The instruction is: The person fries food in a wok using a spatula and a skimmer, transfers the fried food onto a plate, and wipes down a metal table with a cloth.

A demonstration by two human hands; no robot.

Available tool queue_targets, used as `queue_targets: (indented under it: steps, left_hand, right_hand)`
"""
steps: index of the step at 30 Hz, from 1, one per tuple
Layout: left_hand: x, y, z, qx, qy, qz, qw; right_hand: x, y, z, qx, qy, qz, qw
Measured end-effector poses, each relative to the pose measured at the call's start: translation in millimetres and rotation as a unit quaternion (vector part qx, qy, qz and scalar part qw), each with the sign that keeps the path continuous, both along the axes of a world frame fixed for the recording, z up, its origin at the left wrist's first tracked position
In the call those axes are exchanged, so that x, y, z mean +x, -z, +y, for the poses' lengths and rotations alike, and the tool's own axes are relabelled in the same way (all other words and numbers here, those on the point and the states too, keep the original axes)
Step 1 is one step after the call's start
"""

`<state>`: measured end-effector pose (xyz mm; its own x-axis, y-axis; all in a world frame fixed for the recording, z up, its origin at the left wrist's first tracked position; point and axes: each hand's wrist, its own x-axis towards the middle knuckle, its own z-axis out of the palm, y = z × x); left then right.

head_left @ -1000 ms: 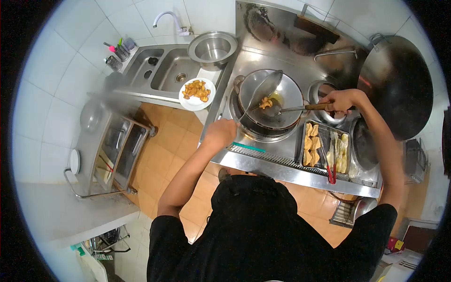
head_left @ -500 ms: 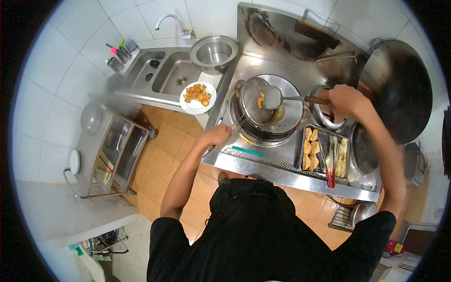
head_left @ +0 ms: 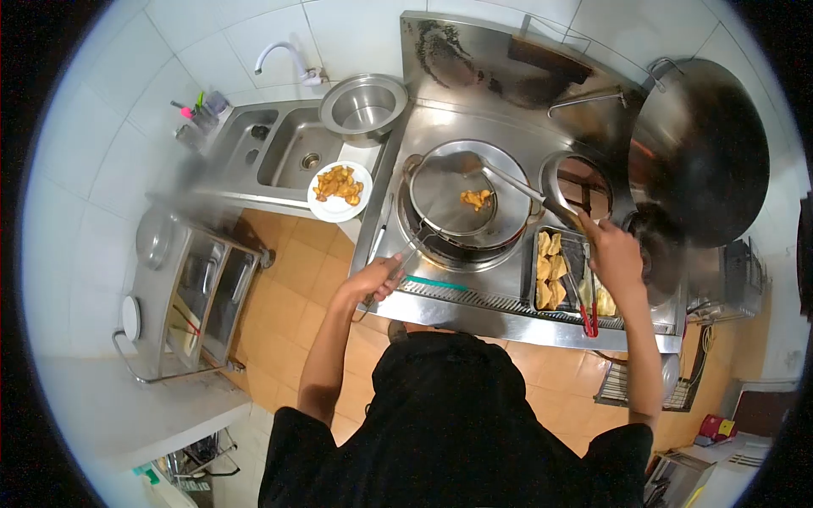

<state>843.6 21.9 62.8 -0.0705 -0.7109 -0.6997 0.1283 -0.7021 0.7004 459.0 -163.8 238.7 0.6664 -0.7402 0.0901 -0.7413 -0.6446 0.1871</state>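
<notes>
My left hand [head_left: 378, 279] is closed around the handle of a round mesh strainer [head_left: 436, 199]. The strainer rests over a metal wok [head_left: 514, 182] on the stove, and a small heap of golden fried pieces [head_left: 475, 199] lies in it. With my right hand [head_left: 603, 245] I grip the handle of a long spatula [head_left: 512, 180]. Its blade is tilted over the far side of the strainer; whether it touches the mesh I cannot tell. Left of the wok, a white plate [head_left: 362, 186] carries more fried pieces [head_left: 339, 184].
Near my right hand, a tray [head_left: 534, 279] holds fried slabs [head_left: 550, 269] and red-handled tongs [head_left: 590, 317]. Behind it is an uncovered burner [head_left: 584, 188]. A large wok [head_left: 703, 152] leans at right. A metal pot [head_left: 364, 106] stands beside the sink [head_left: 292, 157].
The fried pieces at the spatula blade now lie in the strainer. My right hand has come down toward me, and the blade has moved to the strainer's far side. The view has shifted slightly.
</notes>
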Motion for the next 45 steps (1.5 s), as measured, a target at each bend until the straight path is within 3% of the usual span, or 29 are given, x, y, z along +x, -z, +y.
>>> queue_targets:
  steps: [2, 4, 6, 8, 12, 14, 16, 18, 21, 25, 31, 33, 36, 38, 41, 43, 45]
  left_hand:
    - [-11, -11, 5, 0.014, -0.007, 0.027, 1.0]
    - [-26, -10, 11, -0.02, -0.021, 0.01, 1.0]
    - [-35, -7, 14, -0.02, -0.038, 0.014, 0.999]
    - [-38, -6, 16, -0.022, -0.085, 0.062, 0.994]
    - [-43, -1, 16, -0.023, -0.109, 0.076, 0.991]
    - [-50, 7, 17, -0.052, -0.104, 0.075, 0.99]
    - [-59, 18, 15, -0.116, -0.106, 0.064, 0.985]
    - [-66, 27, 14, -0.127, -0.115, 0.077, 0.982]
    - [-76, 35, 10, -0.116, -0.124, 0.104, 0.98]
    - [-83, 34, 8, -0.124, -0.106, 0.059, 0.985]
    - [-86, 32, 8, -0.111, -0.073, 0.019, 0.991]
    - [-84, 35, 7, -0.116, -0.078, 0.015, 0.99]
    - [-85, 41, 9, -0.106, -0.095, 0.028, 0.989]
    - [-85, 33, 10, -0.113, -0.065, -0.025, 0.991]
    - [-84, 32, 10, -0.104, -0.068, 0.009, 0.992]
    - [-86, 30, 11, -0.092, -0.071, 0.018, 0.993]
    - [-81, 28, 12, -0.101, -0.064, 0.008, 0.993]
  right_hand:
    - [-2, 7, 14, 0.013, 0.031, -0.02, 0.999]
    - [-3, 21, 26, 0.022, 0.051, -0.156, 0.986]
    - [-3, 42, 38, 0.058, 0.071, -0.2, 0.976]
    - [-1, 65, 57, 0.158, 0.126, -0.33, 0.922]
    - [-1, 117, 79, 0.216, 0.102, -0.419, 0.876]
    - [6, 125, 88, 0.3, 0.146, -0.476, 0.814]
    - [11, 118, 92, 0.284, 0.142, -0.475, 0.821]
    - [15, 105, 98, 0.337, 0.18, -0.511, 0.77]
    - [13, 105, 102, 0.296, 0.145, -0.524, 0.785]
    - [7, 124, 101, 0.286, 0.135, -0.536, 0.783]
    - [12, 126, 109, 0.308, 0.144, -0.571, 0.747]
    - [12, 130, 112, 0.282, 0.148, -0.529, 0.786]
    - [15, 135, 119, 0.302, 0.149, -0.54, 0.771]
    - [19, 132, 121, 0.317, 0.152, -0.544, 0.762]
    - [20, 135, 125, 0.351, 0.157, -0.524, 0.76]
    - [20, 135, 127, 0.408, 0.19, -0.541, 0.71]
    - [24, 130, 127, 0.384, 0.178, -0.533, 0.733]
